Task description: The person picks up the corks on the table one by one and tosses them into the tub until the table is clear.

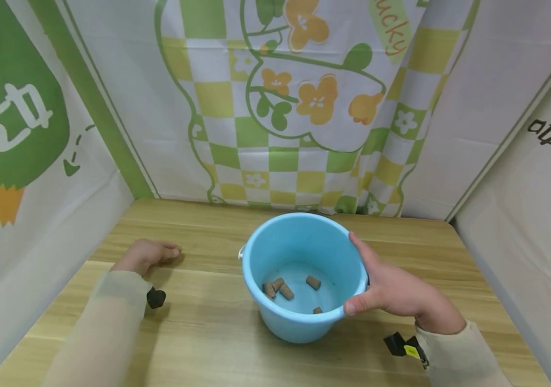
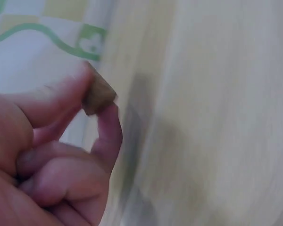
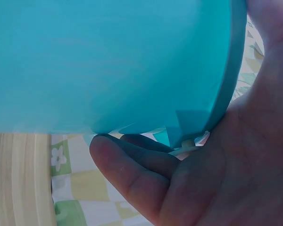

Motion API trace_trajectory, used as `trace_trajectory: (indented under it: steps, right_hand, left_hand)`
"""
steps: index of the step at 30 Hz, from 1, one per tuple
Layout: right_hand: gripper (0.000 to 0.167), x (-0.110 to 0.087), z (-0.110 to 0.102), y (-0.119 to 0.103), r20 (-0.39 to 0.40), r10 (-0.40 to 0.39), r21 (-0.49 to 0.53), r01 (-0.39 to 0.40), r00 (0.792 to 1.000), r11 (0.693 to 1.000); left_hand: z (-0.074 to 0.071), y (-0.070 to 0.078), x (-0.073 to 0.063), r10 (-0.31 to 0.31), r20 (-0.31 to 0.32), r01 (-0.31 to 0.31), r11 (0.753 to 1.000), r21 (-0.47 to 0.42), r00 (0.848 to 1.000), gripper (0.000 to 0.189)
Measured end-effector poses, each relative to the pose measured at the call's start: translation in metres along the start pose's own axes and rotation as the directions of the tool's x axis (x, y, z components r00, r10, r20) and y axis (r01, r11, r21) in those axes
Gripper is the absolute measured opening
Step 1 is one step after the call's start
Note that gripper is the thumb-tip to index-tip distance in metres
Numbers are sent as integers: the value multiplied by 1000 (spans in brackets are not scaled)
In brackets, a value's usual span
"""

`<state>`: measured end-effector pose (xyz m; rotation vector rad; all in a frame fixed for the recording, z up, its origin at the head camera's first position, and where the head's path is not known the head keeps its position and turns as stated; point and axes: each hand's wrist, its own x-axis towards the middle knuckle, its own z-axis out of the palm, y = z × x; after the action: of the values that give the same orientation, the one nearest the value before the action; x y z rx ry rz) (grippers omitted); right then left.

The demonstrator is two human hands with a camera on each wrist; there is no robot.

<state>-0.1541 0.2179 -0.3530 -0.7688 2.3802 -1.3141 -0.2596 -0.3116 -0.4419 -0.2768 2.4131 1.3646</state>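
A light blue bucket (image 1: 299, 328) stands on the wooden table, with several small brown corks (image 1: 286, 291) lying on its floor. My right hand (image 1: 401, 290) grips the bucket's right rim, thumb at the near side. In the right wrist view, fingers (image 3: 127, 174) curl under the rim against the outer wall, beside the handle's end. Left of the bucket, my left hand (image 1: 147, 253) is low over the table. Between thumb and a fingertip it pinches one cork (image 2: 100, 92), while its other fingers fold into the palm.
The wooden table (image 1: 198, 333) runs back to a printed cloth (image 1: 265, 161) with green and yellow checks. Cloth walls also rise at the left (image 1: 57, 215) and right (image 1: 536, 226). The bucket's white handle joint (image 1: 241, 252) sticks out on its left side.
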Motion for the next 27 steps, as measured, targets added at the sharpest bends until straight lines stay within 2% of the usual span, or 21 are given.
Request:
trace_trajectory:
  steps: [1,2,6,12,17,23,27]
  right_hand:
    - [133,0,0,0,0,4,3,-4,1000,1000]
    - [133,0,0,-1,0,9,4,-9,1000,1000]
    - [133,0,0,-1,2,21,-5,-21,1000,1000]
    - [134,0,0,-1,-5,27,-19,-27,1000,999]
    - [133,-1,0,-2,-1,28,0,-28,1000,1000]
    - [133,0,0,-3,3,13,5,-13,1000,1000]
    - [133,0,1,-2,2,-5,6,5,1000,1000]
  left_hand:
    - [0,2,-1,-18,20,20,994,-109,1000,51]
    - [-1,4,-1,-15,46,23,986,-164,999,53]
    - [-4,15,-4,22,99,2,972,-237,995,59]
    - [-10,37,-13,100,95,-72,962,-262,990,63]
    - [-5,65,-28,187,72,-158,942,-297,980,63]
    - [4,103,-50,280,43,-263,935,-240,959,60]
    - [10,123,-66,304,28,-293,937,-189,952,61]
